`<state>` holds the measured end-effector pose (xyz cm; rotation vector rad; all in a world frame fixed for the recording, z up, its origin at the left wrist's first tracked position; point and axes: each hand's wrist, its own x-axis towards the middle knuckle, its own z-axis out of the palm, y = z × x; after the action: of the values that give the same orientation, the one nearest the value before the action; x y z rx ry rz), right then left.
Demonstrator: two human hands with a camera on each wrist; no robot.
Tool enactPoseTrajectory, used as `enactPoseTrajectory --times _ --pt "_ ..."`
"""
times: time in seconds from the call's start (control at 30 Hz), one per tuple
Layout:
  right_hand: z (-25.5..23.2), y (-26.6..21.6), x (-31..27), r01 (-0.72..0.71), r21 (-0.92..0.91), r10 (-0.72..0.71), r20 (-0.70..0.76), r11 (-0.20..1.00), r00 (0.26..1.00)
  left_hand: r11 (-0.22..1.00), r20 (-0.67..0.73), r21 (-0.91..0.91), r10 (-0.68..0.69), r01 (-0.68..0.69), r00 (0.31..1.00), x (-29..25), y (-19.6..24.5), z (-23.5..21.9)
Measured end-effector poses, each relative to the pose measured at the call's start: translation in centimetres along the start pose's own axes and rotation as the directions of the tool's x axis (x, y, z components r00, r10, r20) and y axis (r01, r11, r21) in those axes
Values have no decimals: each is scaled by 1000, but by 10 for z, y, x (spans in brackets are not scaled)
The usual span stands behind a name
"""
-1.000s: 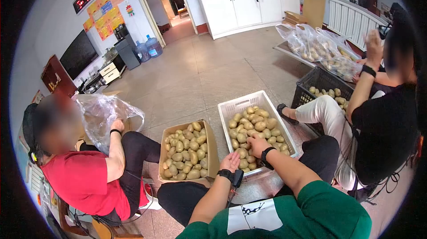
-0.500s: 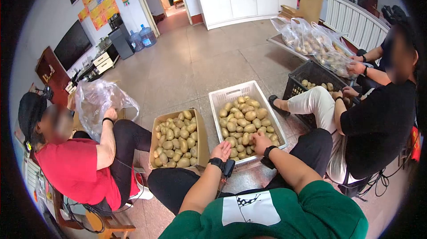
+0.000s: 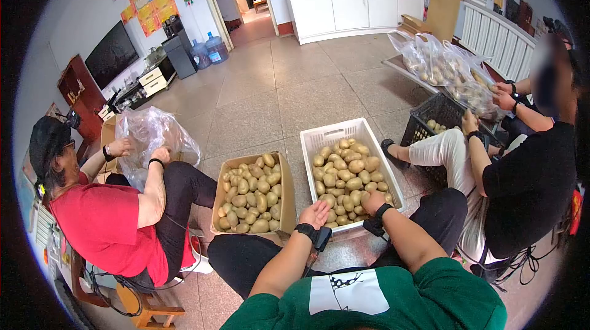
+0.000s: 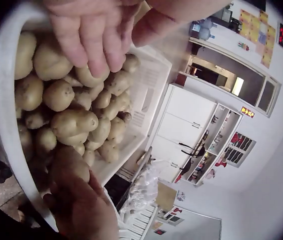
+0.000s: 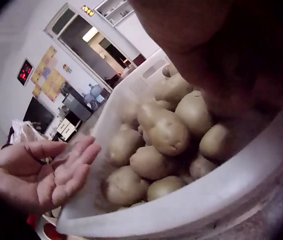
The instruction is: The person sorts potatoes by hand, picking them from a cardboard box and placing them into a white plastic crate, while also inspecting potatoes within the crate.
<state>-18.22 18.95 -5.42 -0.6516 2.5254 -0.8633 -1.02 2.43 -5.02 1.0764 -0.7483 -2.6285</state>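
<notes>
A white plastic crate [image 3: 309,135] full of potatoes [image 3: 348,164] stands in front of me. My left hand [image 3: 314,214] is held palm up near the crate's near left corner, fingers loosely extended and nothing in it. In the right wrist view that same left hand [image 5: 41,172] shows an empty palm beside the rim. My right hand [image 3: 372,203] is at the near right part of the crate. In the left wrist view its fingers and thumb grip a potato [image 4: 69,167] by the near rim. The right wrist view leaves this hand mostly dark.
Left of the crate stands a cardboard box [image 3: 286,198] of potatoes. A person in red [image 3: 104,231] handles a clear plastic bag [image 3: 153,136]. At right, a person in black [image 3: 528,182] reaches over a black crate [image 3: 424,112]. Bagged potatoes [image 3: 445,72] lie on a low table behind.
My right hand has shifted to the right within the crate; my left stays palm up. The person in red now has both hands on the bag. The person in black has raised a hand above the black crate.
</notes>
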Motion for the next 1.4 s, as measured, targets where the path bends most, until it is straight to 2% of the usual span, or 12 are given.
enactPoseTrajectory --times 0.33,0.37,0.43,0.5,0.53,0.6,0.7,0.9,0.97,1.03,1.1,1.4 --pt "-37 -91 -56 220 291 -225 -17 931 974 993 54 -50 -102 104 993 -6 -1 12" --pt "-34 -94 -53 225 272 -237 13 936 971 988 71 -67 -132 137 989 -13 1 17" --pt "-21 -95 -52 37 622 -239 244 782 940 975 129 -117 -173 189 976 -17 1 23" --pt "-12 -98 -57 472 425 -550 75 772 832 965 200 -155 -178 211 963 -10 0 17" --pt "-1 -89 -51 511 409 -592 94 756 800 957 307 -205 -137 206 942 -7 0 12" --pt "13 -89 -51 484 472 -611 158 737 776 955 191 -251 -109 156 975 -26 12 25" --pt "10 -105 -67 445 561 -628 180 698 757 912 470 -327 -71 249 880 -15 13 14" --pt "8 -99 -56 228 602 -463 267 765 845 929 80 -339 183 -146 980 -12 29 2" --pt "6 -106 -62 246 580 -452 241 777 859 910 52 -407 108 -78 993 -14 42 -6" --pt "10 -102 -57 339 526 -503 205 780 839 833 -199 -489 183 -259 963 -19 53 -6" --pt "9 -102 -59 415 450 -542 200 791 816 808 -205 -534 162 -249 965 -9 58 -22" --pt "10 -100 -64 247 454 -423 341 856 840 553 -351 -745 151 -373 924 23 80 -86"
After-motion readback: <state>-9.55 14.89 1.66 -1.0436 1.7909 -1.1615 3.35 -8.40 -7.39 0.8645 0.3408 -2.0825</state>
